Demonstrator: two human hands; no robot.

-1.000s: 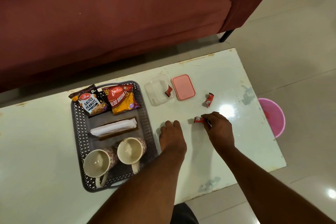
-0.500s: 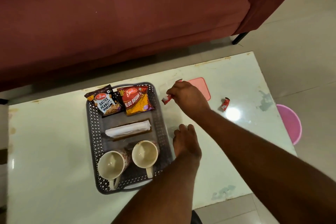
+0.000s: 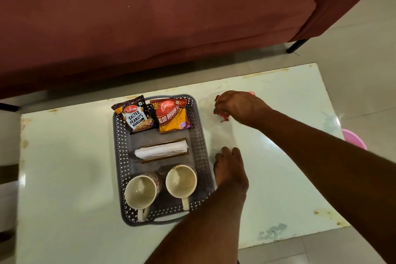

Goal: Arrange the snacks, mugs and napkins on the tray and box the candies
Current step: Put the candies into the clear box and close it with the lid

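a small red-wrapped candy (image 3: 224, 116) is showing just under the right hand (image 3: 237, 106), which is hovering with fingers curled down over the spot where the clear plastic box (image 3: 206, 103) is sitting; whether the fingers are actually pinching the candy, i cannot tell. a second sliver of red wrapper (image 3: 217, 97) is peeking out at the far edge of that hand. the box itself is barely showing, only a faint transparent rim left of the hand, and a corner of the pink lid (image 3: 252, 93) is poking out beyond the knuckles.

the left hand (image 3: 228, 165) is lying flat and empty, palm down, fingers loosely spread on the glossy white table top (image 3: 68, 156), just beside the right wall of the grey perforated plastic tray (image 3: 120, 156).

inside the tray, a dark salted-peanuts packet (image 3: 135, 114) and a red-and-yellow aloo bhujia packet (image 3: 172, 115) are leaning side by side at the far end. a stack of white napkins in a brown holder (image 3: 161, 150) is lying across the middle. two cream ceramic mugs (image 3: 141, 193) (image 3: 181, 182) are standing upright at the near end, handles pointing toward the person.

a maroon sofa (image 3: 150, 17) is filling the space beyond the table, and a pink plastic bucket (image 3: 354, 140) is sitting on the floor at the right.
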